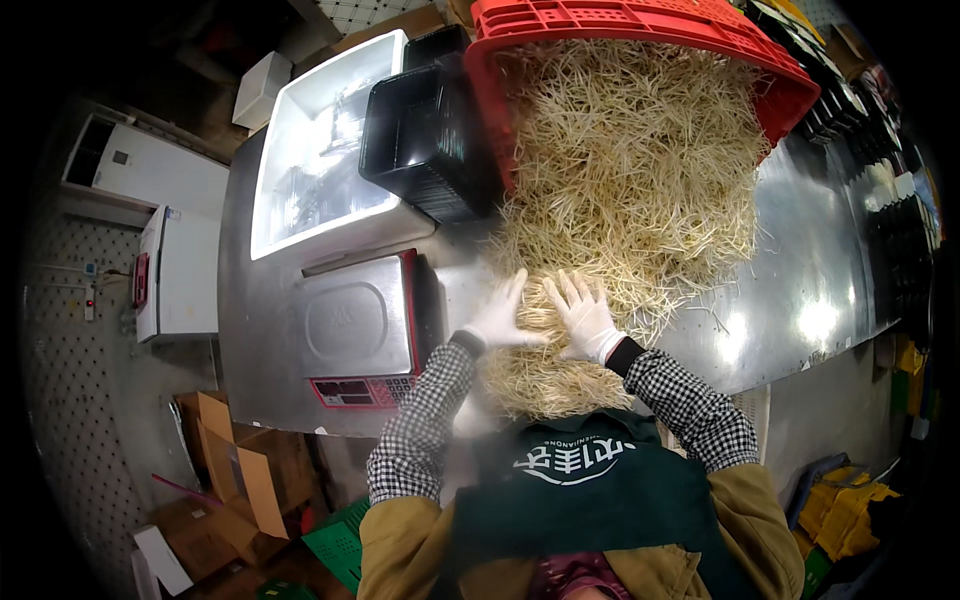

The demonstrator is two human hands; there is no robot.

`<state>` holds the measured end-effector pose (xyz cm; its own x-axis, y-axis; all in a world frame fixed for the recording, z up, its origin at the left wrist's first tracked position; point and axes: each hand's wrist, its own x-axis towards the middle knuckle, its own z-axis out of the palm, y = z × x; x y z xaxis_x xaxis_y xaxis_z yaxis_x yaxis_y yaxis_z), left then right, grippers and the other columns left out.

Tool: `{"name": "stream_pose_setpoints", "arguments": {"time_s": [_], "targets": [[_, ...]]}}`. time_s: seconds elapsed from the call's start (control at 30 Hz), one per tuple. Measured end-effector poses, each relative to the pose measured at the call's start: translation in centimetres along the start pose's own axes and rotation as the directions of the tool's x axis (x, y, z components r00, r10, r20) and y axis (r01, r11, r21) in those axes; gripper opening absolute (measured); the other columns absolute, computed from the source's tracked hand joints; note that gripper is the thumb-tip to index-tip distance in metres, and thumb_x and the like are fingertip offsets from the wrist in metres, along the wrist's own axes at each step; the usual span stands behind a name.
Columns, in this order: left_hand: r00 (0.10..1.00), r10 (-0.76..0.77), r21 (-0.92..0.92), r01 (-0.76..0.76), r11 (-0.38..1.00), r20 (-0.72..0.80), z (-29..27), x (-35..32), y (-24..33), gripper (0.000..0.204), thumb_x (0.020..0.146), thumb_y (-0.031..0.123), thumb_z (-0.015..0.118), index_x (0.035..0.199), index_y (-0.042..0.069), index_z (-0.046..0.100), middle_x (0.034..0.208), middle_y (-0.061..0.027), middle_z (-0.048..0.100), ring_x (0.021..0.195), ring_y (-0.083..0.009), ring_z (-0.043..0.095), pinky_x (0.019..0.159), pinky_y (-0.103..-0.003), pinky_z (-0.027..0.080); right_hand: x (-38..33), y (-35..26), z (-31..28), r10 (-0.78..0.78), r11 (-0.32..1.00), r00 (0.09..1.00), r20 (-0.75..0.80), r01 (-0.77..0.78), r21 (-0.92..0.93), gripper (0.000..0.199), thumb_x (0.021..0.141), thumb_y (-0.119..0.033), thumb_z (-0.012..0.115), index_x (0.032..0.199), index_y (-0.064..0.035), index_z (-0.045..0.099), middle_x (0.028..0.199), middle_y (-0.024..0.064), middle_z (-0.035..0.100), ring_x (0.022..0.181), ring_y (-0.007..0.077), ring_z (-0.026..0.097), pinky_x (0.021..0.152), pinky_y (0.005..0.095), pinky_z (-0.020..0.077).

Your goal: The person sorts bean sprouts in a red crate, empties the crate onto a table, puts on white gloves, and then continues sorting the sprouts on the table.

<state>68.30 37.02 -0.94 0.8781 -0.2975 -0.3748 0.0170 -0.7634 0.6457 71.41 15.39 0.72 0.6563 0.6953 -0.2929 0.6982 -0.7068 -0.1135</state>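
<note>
A big heap of bean sprouts [635, 170] spills from a tipped red plastic crate [640, 22] toward me over the metal table. Both my hands wear white gloves. My left hand [497, 318] rests against the left side of the near sprouts, thumb and fingers apart. On top of the sprouts, a little to the right, lies my right hand [584, 317] with its fingers spread. Neither hand is closed around anything. A smaller clump of sprouts [555, 385] sits between my wrists and my green apron [590, 490].
Left of my hands stands a weighing scale [358, 318] with a steel plate. Behind it are a white foam box [400, 222] and stacked black trays [432, 135]. More black trays [895, 240] line the right side. Cardboard boxes [245, 470] lie on the floor at left.
</note>
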Motion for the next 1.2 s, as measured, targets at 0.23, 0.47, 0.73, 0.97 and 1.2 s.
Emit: {"name": "stream_pose_setpoints", "arguments": {"time_s": [0.23,0.47,0.73,0.97,1.2], "targets": [[0.988,-0.137,0.501,0.153,0.852,-0.068,1.4,0.4,1.4,0.132,0.059,0.031,0.089,0.156,0.004,0.003,0.156,-0.0231,0.024,0.144,-0.0372,0.026,0.116,-0.053,0.027,1.7,2.1,1.9,0.027,0.999,0.994,-0.104,-0.024,0.032,0.128,0.061,-0.049,0.084,0.156,-0.0058,0.009,0.155,0.0237,0.027,0.143,0.0400,0.029,0.117,0.0586,0.0166],[0.994,-0.040,0.425,0.078,0.902,-0.097,1.2,1.8,1.3,0.088,0.073,0.020,0.078,0.144,0.004,0.030,0.111,-0.0180,0.061,0.102,-0.0328,0.062,0.098,-0.046,0.044,1.7,2.9,1.5,0.028,0.996,0.984,-0.177,-0.013,0.087,0.102,0.070,-0.021,0.075,0.155,-0.0074,0.020,0.115,0.0138,0.061,0.110,0.0281,0.058,0.095,0.0423,0.0411],[0.944,0.118,0.564,0.082,0.821,-0.309,4.6,0.3,0.2,0.091,0.074,0.011,0.073,0.149,-0.003,0.024,0.108,-0.0159,0.059,0.106,-0.0317,0.059,0.090,-0.040,0.050,0.3,3.0,4.5,-0.033,0.976,0.945,-0.326,-0.040,-0.213,0.115,0.071,-0.035,0.080,0.157,-0.0069,0.009,0.150,0.0216,0.038,0.133,0.0339,0.044,0.108,0.0516,0.0347],[0.991,-0.040,0.429,0.093,0.898,-0.132,4.3,1.5,0.5,0.052,0.083,0.004,0.056,0.133,0.002,0.042,0.099,-0.0166,0.061,0.088,-0.0325,0.066,0.069,-0.043,0.054,-0.4,4.4,3.7,0.031,0.997,0.994,-0.101,-0.024,0.067,0.085,0.077,-0.016,0.064,0.150,0.0022,0.027,0.090,0.0144,0.068,0.085,0.0301,0.067,0.084,0.0437,0.0466],[0.985,0.109,0.381,-0.050,0.923,-0.135,5.1,1.2,1.1,0.044,0.085,0.006,0.054,0.128,0.010,0.047,0.098,-0.0153,0.060,0.085,-0.0339,0.065,0.068,-0.043,0.054,-5.0,11.3,0.7,0.021,0.996,0.998,-0.062,-0.026,-0.090,0.048,0.075,-0.011,0.064,0.120,-0.0062,0.049,0.073,0.0091,0.064,0.068,0.0268,0.064,0.065,0.0403,0.0467]]}}
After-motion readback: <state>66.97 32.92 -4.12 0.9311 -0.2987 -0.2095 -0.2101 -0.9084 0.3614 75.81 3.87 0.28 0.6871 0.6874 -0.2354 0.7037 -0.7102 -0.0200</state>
